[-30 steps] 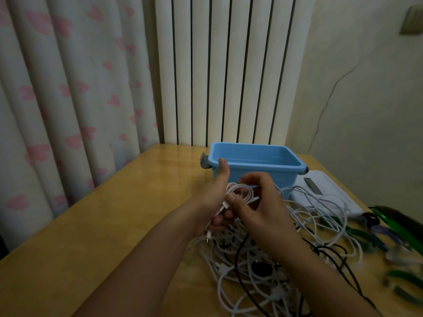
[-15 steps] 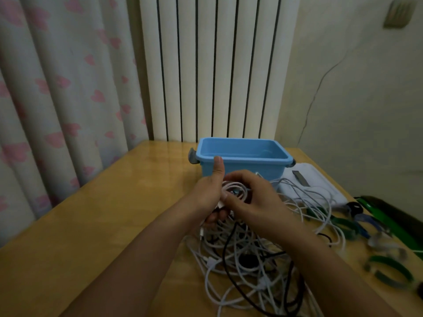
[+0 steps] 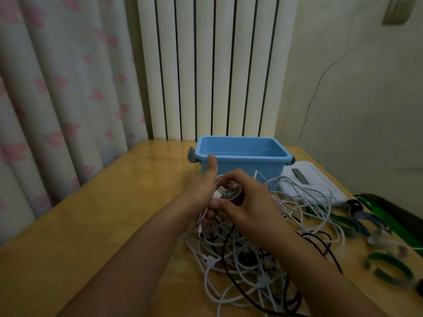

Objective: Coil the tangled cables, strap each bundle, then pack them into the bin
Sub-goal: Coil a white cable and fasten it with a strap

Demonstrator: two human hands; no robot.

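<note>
Both hands work close together above the tangled cables (image 3: 247,255), just in front of the blue bin (image 3: 242,154). The left hand (image 3: 203,191) holds a small white coil (image 3: 226,191) with its fingers curled under the loops and the thumb standing straight up; this grip looks made to keep the finished turns flat and in one place. The right hand (image 3: 247,200) is closed around the other side of the same coil, thumb low at the front, probably to lay the free end on and stop the loops from springing open. A white plug end (image 3: 200,231) hangs down below the left hand. The coil is held above the pile, so it does not catch again in the loose white and black wires on the bench (image 3: 103,225). The bin stands open and looks empty, near enough for packing. The green straps (image 3: 389,268) lie at the right, within reach of the right hand for the next step, I think
</note>
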